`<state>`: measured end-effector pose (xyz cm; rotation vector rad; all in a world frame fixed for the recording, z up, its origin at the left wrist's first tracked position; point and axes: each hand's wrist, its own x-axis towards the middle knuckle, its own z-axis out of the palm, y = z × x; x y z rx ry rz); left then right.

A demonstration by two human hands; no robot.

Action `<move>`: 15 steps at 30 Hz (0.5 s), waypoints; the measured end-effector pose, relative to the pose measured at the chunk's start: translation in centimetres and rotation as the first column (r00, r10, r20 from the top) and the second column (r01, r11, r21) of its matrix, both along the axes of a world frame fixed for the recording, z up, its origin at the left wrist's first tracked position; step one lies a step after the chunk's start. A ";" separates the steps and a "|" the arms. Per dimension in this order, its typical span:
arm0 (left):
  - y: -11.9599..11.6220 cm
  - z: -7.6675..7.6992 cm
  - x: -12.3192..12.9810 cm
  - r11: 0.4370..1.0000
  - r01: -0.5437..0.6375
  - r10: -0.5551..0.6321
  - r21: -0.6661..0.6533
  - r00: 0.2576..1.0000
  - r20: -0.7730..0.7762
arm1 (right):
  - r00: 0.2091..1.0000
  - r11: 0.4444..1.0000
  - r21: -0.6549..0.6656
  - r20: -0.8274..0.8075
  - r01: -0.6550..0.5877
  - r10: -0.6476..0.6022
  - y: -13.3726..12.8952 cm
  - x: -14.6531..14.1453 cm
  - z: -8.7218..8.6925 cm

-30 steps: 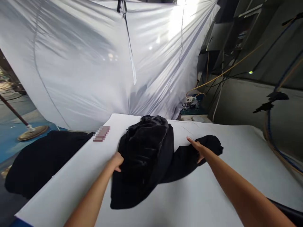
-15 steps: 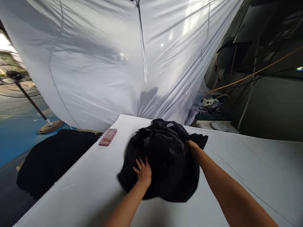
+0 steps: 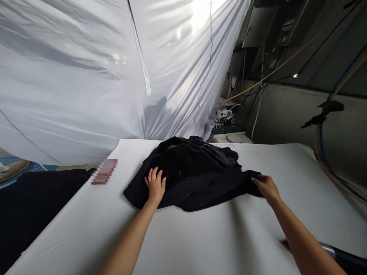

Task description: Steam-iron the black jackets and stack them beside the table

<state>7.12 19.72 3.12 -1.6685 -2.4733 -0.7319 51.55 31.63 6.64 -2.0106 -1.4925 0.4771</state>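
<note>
A crumpled black garment lies spread across the white table; its exact kind is hard to tell. My left hand rests on its left part, fingers spread over the cloth. My right hand pinches the garment's narrow right end between thumb and fingers and draws it out to the right, a little above the tabletop. The cloth between both hands is stretched along the near edge, while the far side stays bunched in folds.
A blurred reddish item lies at the table's left. More black cloth is piled beyond the left edge. A dark-handled tool lies by my right forearm. White sheeting hangs behind; a machine and cables stand back right.
The garment has gone from a rounded heap to a flatter, wider spread. My right hand has pulled its end to the right. The view has turned right, bringing the dark-handled tool into sight.
</note>
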 end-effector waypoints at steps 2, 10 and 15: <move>-1.7 0.8 1.7 0.991 0.095 -0.099 0.089 0.994 0.048 | 0.974 0.983 -0.012 0.136 -0.182 0.182 0.7 -2.0 1.2; -5.0 2.1 5.4 0.930 0.304 -0.253 -0.207 0.937 0.240 | 0.509 0.740 -0.418 0.542 -0.527 0.669 -0.5 -13.1 0.6; -6.6 2.4 5.9 0.951 0.308 -0.301 -0.016 0.940 0.158 | 0.472 0.755 -0.300 0.632 -0.583 0.615 -2.0 -11.6 4.7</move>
